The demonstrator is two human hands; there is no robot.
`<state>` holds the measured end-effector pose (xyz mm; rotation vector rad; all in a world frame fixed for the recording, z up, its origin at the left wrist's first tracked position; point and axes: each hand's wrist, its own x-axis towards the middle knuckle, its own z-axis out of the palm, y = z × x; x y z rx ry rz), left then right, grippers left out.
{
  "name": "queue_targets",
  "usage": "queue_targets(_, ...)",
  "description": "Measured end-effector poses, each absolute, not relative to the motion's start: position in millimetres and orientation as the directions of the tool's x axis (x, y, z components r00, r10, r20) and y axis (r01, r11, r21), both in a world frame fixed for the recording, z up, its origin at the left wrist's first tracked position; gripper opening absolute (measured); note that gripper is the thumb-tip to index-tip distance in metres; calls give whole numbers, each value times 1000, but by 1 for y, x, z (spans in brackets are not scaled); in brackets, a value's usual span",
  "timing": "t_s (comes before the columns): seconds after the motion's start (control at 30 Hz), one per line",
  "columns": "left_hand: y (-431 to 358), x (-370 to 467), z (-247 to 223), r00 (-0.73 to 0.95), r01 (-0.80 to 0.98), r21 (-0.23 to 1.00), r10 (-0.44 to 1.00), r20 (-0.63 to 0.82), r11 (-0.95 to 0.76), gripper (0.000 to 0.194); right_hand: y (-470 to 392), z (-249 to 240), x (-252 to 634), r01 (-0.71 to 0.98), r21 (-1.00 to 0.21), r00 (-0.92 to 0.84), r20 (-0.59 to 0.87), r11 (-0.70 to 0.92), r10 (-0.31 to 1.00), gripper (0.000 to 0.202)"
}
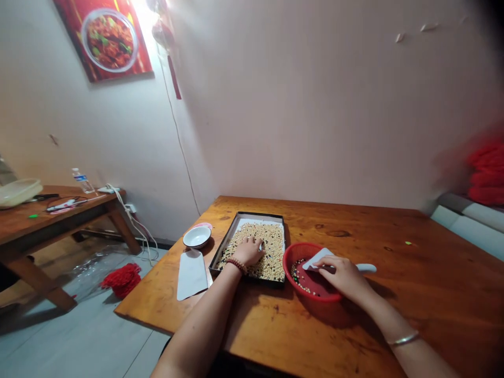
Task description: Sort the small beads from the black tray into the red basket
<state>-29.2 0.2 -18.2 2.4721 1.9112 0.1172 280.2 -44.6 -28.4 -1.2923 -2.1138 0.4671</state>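
My left hand (250,252) lies on the pale beans (271,265) in a black-rimmed tray (284,247), fingers apart, with a beaded bracelet at the wrist. Some dark beans are mixed among the pale ones. To the right of the tray stands a red basket (289,257) with a few pale and dark beans inside. Above the basket, my right hand (338,270) pinches a white card (321,256), which tilts down into it. A white handle (366,268) shows just beyond the right hand.
A white bowl (197,237) and a pale sheet (191,275) lie left of the tray. Another table (23,215) with a water bottle (83,181) is at the far left. Red yarn (123,278) is on the floor.
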Motion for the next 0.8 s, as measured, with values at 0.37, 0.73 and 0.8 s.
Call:
queue_targets(0.37,10,-23,-20,292,926,211,948,125,-313,21,-48,-21,280,717,-580,-264,288,387,920,23)
queue_targets(0.73,12,-54,0,31,956,272,964,265,-105,11,-45,-19,284,656,-571,-338,363,494,868,18)
queue_targets(0.8,12,-51,2,55,951,277,955,292,-139,12,-44,-19,284,657,-563,-343,368,501,864,18)
